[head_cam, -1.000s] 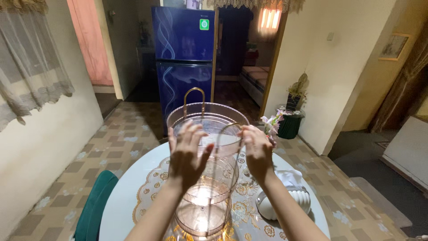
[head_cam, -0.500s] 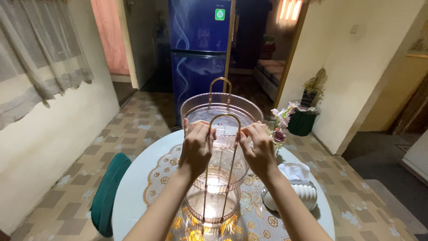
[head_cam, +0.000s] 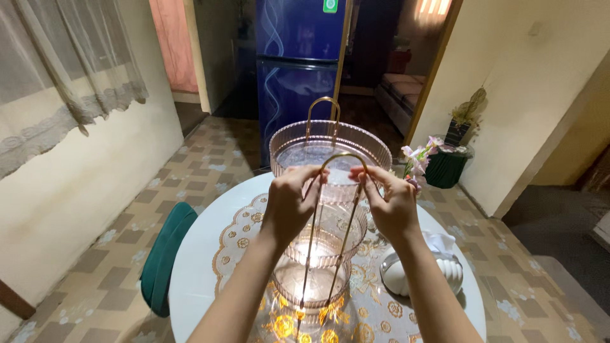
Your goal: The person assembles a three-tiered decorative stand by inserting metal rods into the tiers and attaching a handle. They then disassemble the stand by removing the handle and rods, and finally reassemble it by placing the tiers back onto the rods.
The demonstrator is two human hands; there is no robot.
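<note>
- Left hand [head_cam: 289, 206]: fingers curled in and pinched on the upper left part of the thin gold-coloured metal loop handle [head_cam: 343, 159], thumb set against it.
- Right hand [head_cam: 393, 204]: fingers likewise closed on the right leg of the same loop, just below its curved top; how tightly, I cannot tell.
- Between the two hands: the loop's two slim legs run down through the stacked, ribbed, pale pink transparent trays [head_cam: 318, 254], which stand directly below the fingers on the round white table [head_cam: 197, 267].
- Just beyond the fingertips: a wider ribbed pink transparent tray [head_cam: 330, 149] with a second gold loop [head_cam: 323, 111] standing upright on it.
- Handling judgement: the trays look light, rigid and brittle, with smooth slippery walls; the thin loop may flex. The metal legs or a tray's rim appear the safest places to take hold.
- Under the trays: a gold-patterned lace table mat [head_cam: 244, 232].
- Right of the right wrist: a white shell-shaped holder [head_cam: 422, 273].
- Left of the left forearm, lower: a teal chair [head_cam: 165, 254].
- Far ahead: a blue refrigerator [head_cam: 298, 63].
</note>
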